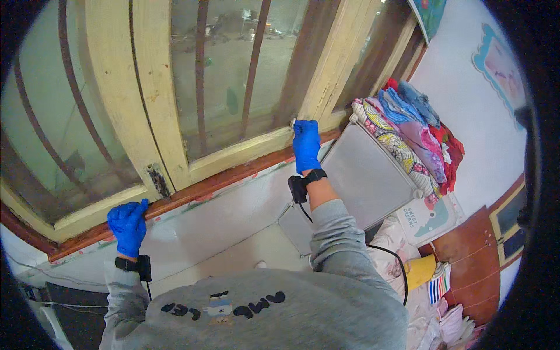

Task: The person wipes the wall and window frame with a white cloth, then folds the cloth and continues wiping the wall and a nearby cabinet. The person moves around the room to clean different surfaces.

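My left hand (127, 227), in a blue rubber glove, rests with curled fingers at the red-brown window sill (205, 178). Its palm is hidden, so I cannot tell whether it holds anything. My right hand (307, 144), gloved the same way, is closed up against the lower right corner of a pale yellow wooden window sash (238, 151). A small whitish bit (293, 123) shows beside its fingertips; whether it is held is unclear. Glass panes (232, 65) with dark upright bars behind them fill the frames. Left of the middle, the lower sash corner has a dark, damaged patch (157, 180).
Right of my right arm stands a grey-topped table (367, 170) with folded clothes and bedding (407, 135) on it. A bed with pinkish covers (389, 245) lies lower right. Cables run by a dark object (78, 310) at lower left. A black wire (400, 262) hangs near my right sleeve.
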`<state>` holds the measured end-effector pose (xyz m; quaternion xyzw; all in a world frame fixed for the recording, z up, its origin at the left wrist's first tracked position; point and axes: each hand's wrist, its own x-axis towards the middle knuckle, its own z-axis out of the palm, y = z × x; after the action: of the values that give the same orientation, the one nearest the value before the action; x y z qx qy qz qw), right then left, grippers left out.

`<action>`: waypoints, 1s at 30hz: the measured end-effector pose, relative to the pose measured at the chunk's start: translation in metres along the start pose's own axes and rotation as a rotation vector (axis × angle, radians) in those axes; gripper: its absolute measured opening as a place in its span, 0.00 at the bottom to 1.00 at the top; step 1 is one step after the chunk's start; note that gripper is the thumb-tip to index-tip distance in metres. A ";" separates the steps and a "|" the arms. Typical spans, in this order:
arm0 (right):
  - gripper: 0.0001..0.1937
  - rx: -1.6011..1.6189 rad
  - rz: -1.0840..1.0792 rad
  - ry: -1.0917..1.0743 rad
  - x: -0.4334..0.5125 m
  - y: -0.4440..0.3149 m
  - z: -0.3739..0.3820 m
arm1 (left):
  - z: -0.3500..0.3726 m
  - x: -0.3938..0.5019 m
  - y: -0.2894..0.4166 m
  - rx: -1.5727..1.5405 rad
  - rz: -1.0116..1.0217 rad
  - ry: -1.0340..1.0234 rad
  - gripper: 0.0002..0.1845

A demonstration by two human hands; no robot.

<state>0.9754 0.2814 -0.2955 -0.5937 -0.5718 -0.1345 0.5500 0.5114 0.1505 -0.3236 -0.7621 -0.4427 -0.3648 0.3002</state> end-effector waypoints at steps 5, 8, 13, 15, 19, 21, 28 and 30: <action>0.07 -0.022 0.100 0.040 -0.004 0.003 0.009 | 0.000 0.001 0.002 -0.073 -0.027 0.041 0.14; 0.11 0.028 0.282 -0.022 -0.002 -0.002 0.010 | 0.000 -0.001 0.002 -0.094 -0.038 0.034 0.16; 0.15 0.278 0.264 -0.049 -0.026 -0.037 0.020 | 0.000 -0.001 0.000 -0.101 -0.028 0.028 0.17; 0.12 0.185 0.078 -0.065 -0.046 -0.068 0.029 | 0.001 -0.001 0.000 -0.121 -0.024 0.039 0.18; 0.06 0.336 -0.051 -0.082 -0.092 -0.149 0.044 | 0.000 -0.002 0.000 -0.140 -0.026 0.042 0.18; 0.06 0.321 -0.018 -0.210 -0.106 -0.182 0.048 | 0.000 -0.003 0.000 -0.131 -0.023 0.027 0.18; 0.05 0.353 -0.083 -0.312 -0.121 -0.219 0.050 | 0.004 -0.009 -0.003 -0.045 -0.007 -0.024 0.16; 0.05 0.358 -0.104 -0.324 -0.120 -0.211 0.049 | 0.005 -0.010 -0.004 -0.029 -0.001 -0.035 0.15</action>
<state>0.7406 0.2025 -0.3021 -0.4705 -0.6968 0.0378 0.5400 0.5062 0.1513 -0.3338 -0.7725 -0.4429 -0.3579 0.2811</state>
